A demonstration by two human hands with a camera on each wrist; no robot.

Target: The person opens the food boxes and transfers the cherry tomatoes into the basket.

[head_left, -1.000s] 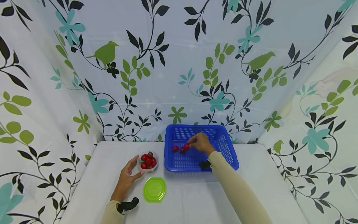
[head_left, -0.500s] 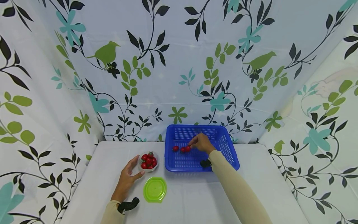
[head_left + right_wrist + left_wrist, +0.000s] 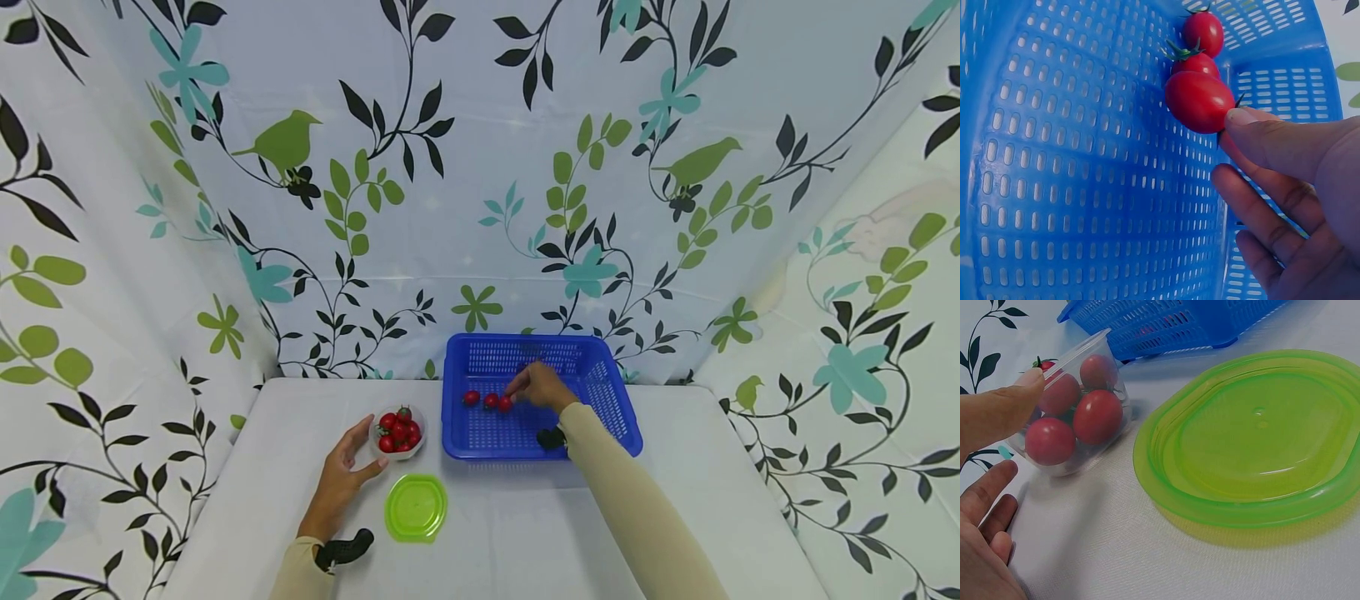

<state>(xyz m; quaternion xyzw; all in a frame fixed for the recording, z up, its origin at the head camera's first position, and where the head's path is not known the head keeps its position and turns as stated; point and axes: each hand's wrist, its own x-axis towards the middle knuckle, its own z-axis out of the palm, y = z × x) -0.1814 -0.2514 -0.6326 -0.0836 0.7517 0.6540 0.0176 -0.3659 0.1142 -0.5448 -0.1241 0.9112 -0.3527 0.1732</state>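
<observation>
In the right wrist view, my right hand [image 3: 1297, 187] pinches a cherry tomato [image 3: 1199, 102] at its stem end, between thumb and index finger. It is inside the blue plastic basket [image 3: 480, 442]. Two more tomatoes lie in a row beyond it, a near one [image 3: 1196, 64] and a farther one [image 3: 1204, 34]. My left hand [image 3: 343, 471] is beside a small clear container [image 3: 1079, 464] holding several cherry tomatoes [image 3: 1097, 417]. Its thumb overlaps the container's rim in the left wrist view, and its fingers are loosely bent. Whether the thumb touches the rim, I cannot tell.
A green lid [image 3: 416, 508] lies on the white table [image 3: 517, 533], in front of the clear container. The basket stands to the container's right, near the patterned cloth [image 3: 480, 167] hanging behind the table.
My right hand has lowered slightly within the basket, and the pinched tomato has come down beside the middle one. The left hand, container and lid have stayed in place.
</observation>
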